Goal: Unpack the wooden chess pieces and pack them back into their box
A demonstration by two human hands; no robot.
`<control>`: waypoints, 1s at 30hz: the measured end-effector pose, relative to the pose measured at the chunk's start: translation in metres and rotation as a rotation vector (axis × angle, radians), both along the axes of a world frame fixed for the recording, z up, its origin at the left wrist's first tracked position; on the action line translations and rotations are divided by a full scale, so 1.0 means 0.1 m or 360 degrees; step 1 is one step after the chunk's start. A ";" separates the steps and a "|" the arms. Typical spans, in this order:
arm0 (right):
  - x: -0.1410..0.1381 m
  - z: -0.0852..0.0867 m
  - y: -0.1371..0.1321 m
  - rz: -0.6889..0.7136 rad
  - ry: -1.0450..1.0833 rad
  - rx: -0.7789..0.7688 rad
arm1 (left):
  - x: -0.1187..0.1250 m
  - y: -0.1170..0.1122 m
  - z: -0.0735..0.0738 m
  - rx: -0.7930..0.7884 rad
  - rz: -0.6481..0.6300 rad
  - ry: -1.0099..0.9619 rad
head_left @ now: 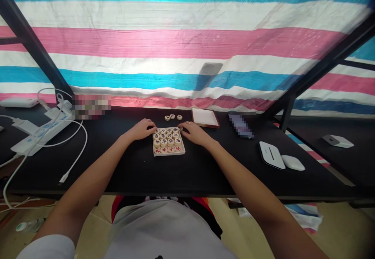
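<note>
A shallow white box (169, 154) of round Chinese chess pieces sits on the black table in front of me. Its near row has red characters; the rows behind carry black ones. At the box's far left corner, my left hand (143, 129) has its fingers drawn together against the rim, beside a corner piece. My right hand (195, 133) is at the far right corner, with a Chinese chess piece (180, 128) between its fingertips, just outside or over the rim; I cannot tell which. Beyond the box lie three loose pieces (172, 116).
The box lid (206, 117) lies behind my right hand. Farther right are a phone (240, 125), a flat white device (271, 155) and a white mouse (293, 162). A power strip (43, 132) with white cables occupies the left. Striped sheeting (187, 44) hangs behind the table.
</note>
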State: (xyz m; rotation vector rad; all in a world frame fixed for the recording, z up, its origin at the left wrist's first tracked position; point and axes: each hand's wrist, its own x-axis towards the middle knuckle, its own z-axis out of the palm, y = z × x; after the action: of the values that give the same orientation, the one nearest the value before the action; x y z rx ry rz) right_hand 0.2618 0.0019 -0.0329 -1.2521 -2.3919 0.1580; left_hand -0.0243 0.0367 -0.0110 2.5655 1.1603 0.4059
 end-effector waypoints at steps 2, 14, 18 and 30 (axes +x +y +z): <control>0.00 0.00 0.00 -0.0004 -0.0005 0.0006 | 0.00 0.00 -0.01 0.0003 0.0000 0.0001; 0.00 0.00 0.00 -0.0002 -0.0024 0.0009 | 0.00 -0.01 0.00 -0.0007 -0.0001 -0.0004; 0.00 0.00 0.00 -0.0008 -0.0017 0.0014 | 0.00 -0.01 0.00 0.0002 0.0005 -0.0001; 0.01 -0.01 0.00 0.0005 -0.0011 0.0012 | 0.00 0.01 -0.02 0.0010 0.0004 -0.0007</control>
State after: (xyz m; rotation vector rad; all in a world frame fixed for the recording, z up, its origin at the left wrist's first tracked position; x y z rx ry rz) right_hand 0.2623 0.0023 -0.0334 -1.2476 -2.3984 0.1456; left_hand -0.0244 0.0376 -0.0130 2.5676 1.1623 0.4164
